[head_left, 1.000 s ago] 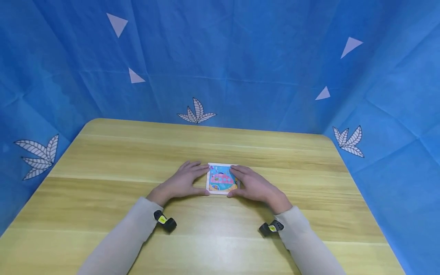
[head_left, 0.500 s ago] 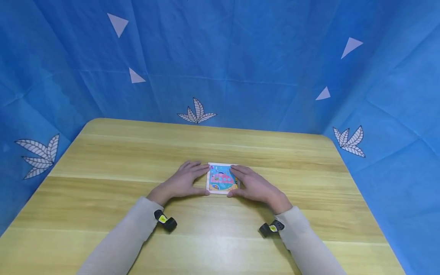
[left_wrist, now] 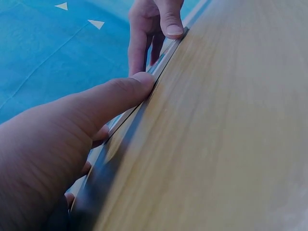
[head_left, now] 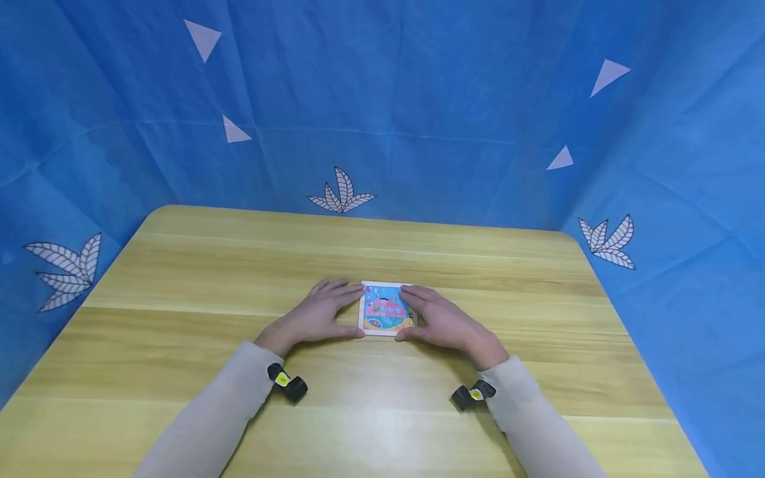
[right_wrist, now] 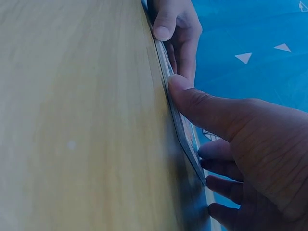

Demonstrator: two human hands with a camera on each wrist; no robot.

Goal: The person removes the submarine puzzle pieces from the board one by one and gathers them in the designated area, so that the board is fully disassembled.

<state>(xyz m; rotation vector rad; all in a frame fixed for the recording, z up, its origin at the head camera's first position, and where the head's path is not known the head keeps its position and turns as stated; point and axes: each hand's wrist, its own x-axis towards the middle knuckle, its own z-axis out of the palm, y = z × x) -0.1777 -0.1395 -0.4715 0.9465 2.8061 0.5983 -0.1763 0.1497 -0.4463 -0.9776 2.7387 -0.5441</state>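
In the head view a small square picture puzzle [head_left: 385, 309] with a white frame lies flat on the table. Its picture shows a pink whale-like shape on blue, crossed by faint grid lines. My left hand [head_left: 317, 312] holds the puzzle's left side, thumb at the near corner and fingertips at the far corner. Mirroring it, my right hand [head_left: 442, 318] grips the right side and covers part of that edge. Both wrist views show the thumbs on the near edge of the thin puzzle [left_wrist: 166, 60], low against the tabletop.
The wooden table [head_left: 382, 411] has rounded far corners. Blue cloth [head_left: 382, 86] with white triangles and leaf prints hangs behind it and along both sides. A black wrist camera sits on each wrist, above the table.
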